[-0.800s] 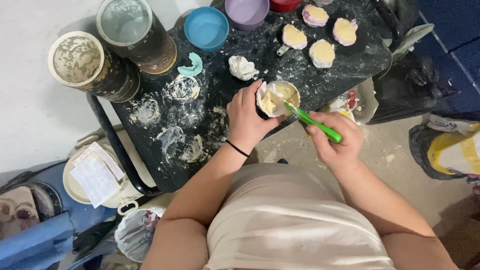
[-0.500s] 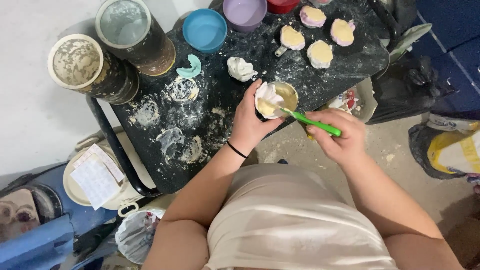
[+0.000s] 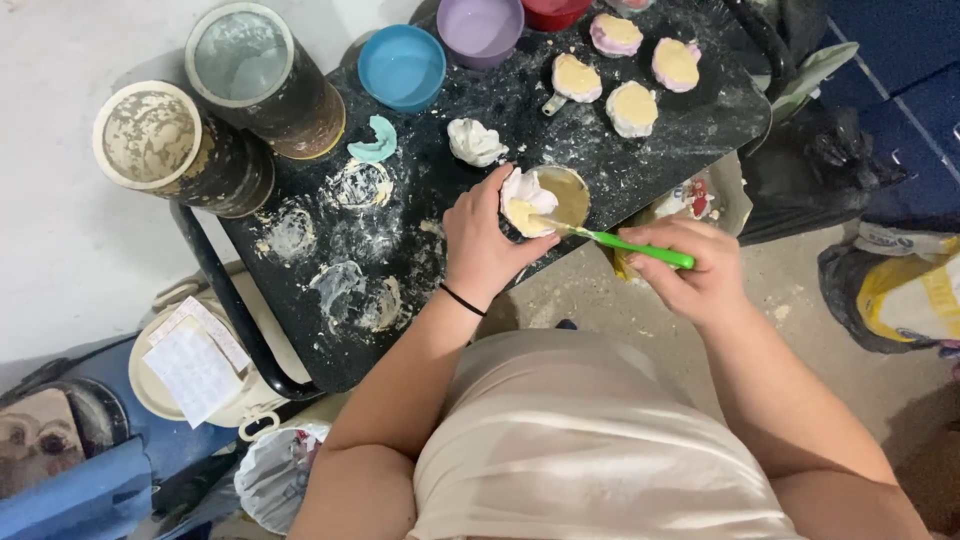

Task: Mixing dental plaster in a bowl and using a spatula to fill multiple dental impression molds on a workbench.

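Observation:
My left hand (image 3: 484, 245) holds a small white mould (image 3: 523, 198) tilted against the rim of a round bowl of pale yellow mix (image 3: 562, 194) on the black tray table (image 3: 640, 160). My right hand (image 3: 690, 270) grips a green-handled spatula (image 3: 640, 247), whose blade tip rests on the yellow mix at the mould. A black band circles my left wrist.
Several filled moulds (image 3: 633, 108) sit at the tray's far right. A white lump (image 3: 475, 142), a teal mould (image 3: 376, 141), a blue cup (image 3: 402, 66), a purple cup (image 3: 480, 27) and two big dusty tins (image 3: 160, 146) stand at the left and back. Bags (image 3: 900, 290) lie on the floor at right.
The spatula handle has swung lower and flatter, its tip now at the mould's edge. My left hand has tipped the mould further toward the bowl.

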